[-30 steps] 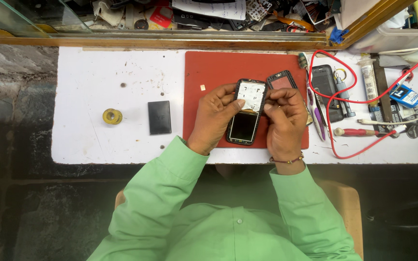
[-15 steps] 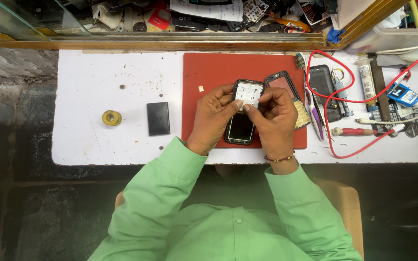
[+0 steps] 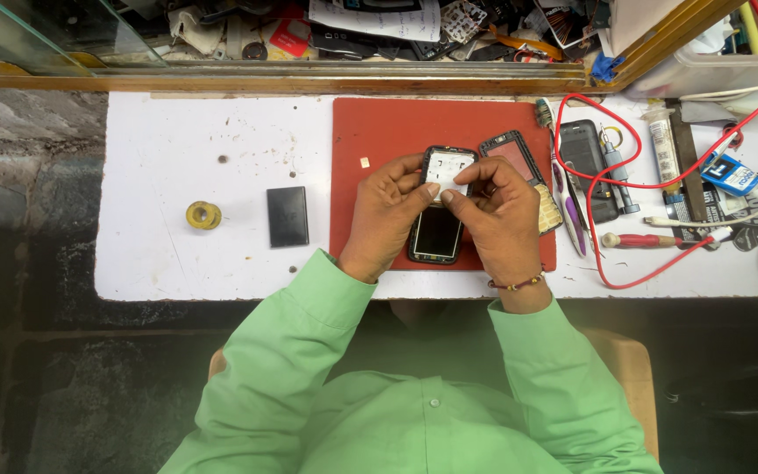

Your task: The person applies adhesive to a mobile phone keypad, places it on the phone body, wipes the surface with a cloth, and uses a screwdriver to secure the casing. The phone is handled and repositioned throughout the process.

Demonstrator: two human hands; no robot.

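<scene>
Two hands, left hand [image 3: 385,219] and right hand [image 3: 502,218], grip one opened phone [image 3: 439,211] together.

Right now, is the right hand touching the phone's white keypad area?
Touching. The head view shows the right hand with its fingertips pressed on the white keypad area of the phone, no gap visible.

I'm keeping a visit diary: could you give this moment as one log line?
left hand: grips open phone | right hand: fingertips on its keypad end | under: red mat | apart: black battery
</scene>
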